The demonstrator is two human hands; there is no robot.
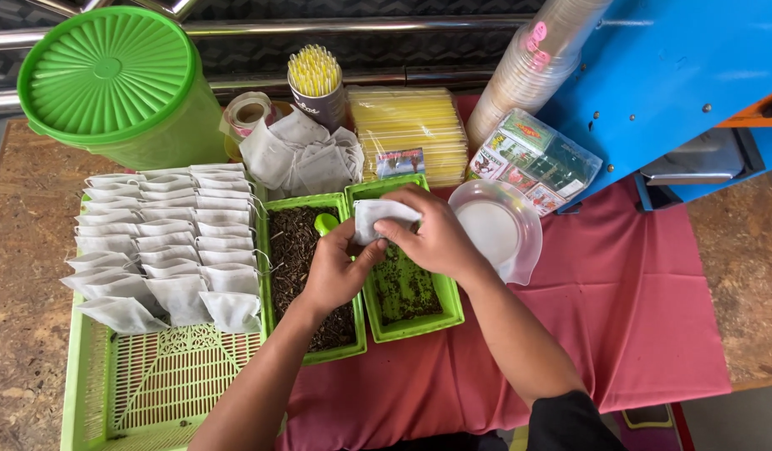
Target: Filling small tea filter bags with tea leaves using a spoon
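Both my hands hold one small white filter bag (378, 215) above two green trays of loose dark tea. My left hand (336, 271) pinches the bag's lower left edge over the left tray (273, 209). My right hand (436, 238) grips the bag from the right, over the right tray (453, 313). A green scoop (325, 223) sticks out of the tea in the left tray, just behind my left hand. Rows of filled white bags (165, 242) lie in a green slotted basket (152, 384) to the left.
A pile of empty bags (298, 154) sits behind the trays. Behind stand a green lidded bucket (119, 83), a cup of yellow straws (315, 79), packed straws (407, 125), stacked plastic cups (528, 71) and packets (532, 159). A clear lid (499, 230) lies right. A blue machine (678, 83) is at back right.
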